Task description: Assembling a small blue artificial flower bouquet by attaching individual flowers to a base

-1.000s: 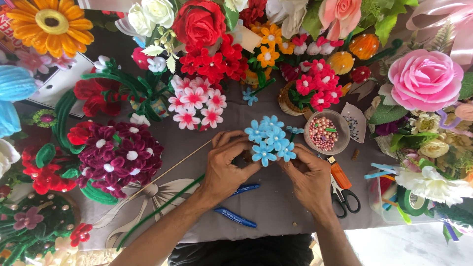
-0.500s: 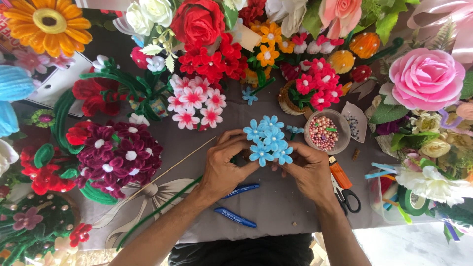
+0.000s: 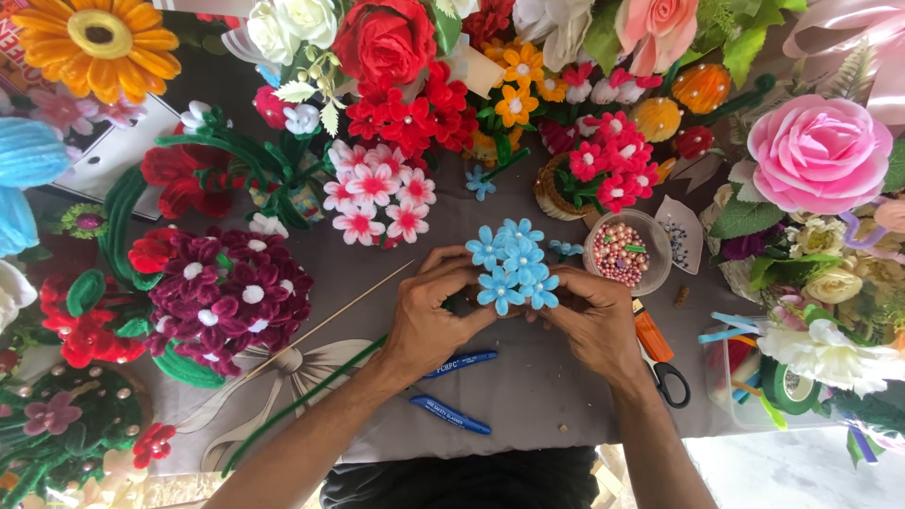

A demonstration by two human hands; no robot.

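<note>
Near the middle of the frame, the person's left hand (image 3: 429,316) and right hand (image 3: 596,319) both curl shut around the bottom of a small bunch of blue flowers (image 3: 512,265). The blue petals stick up between the two hands. The stems are hidden under the fingers, so how they are pinched cannot be seen.

Just to the right of the bunch sits a clear cup of pink beads (image 3: 623,253), almost touching the right hand. A bump from that hand would likely tip it, and the beads would roll all over the grey desk (image 3: 528,396). A squeeze that is too hard could bend the soft blue petals out of shape.

A thin wooden stick (image 3: 330,320) and a long green stem (image 3: 302,403) lie close to the left arm. A swing of that arm could sweep them off the lower edge of the desk, which is near the person's body. Two blue pens (image 3: 452,391) lie under the wrists and could roll too. Orange-handled scissors (image 3: 660,363) lie by the right wrist, so a quick pull back might hit the blades.

Room is tight. Pink and white flowers (image 3: 377,193) fill the space above the hands, dark red flowers (image 3: 222,287) crowd the left, and a big pink rose (image 3: 818,151) stands at the right. The only bare spot is the grey patch below the hands.
</note>
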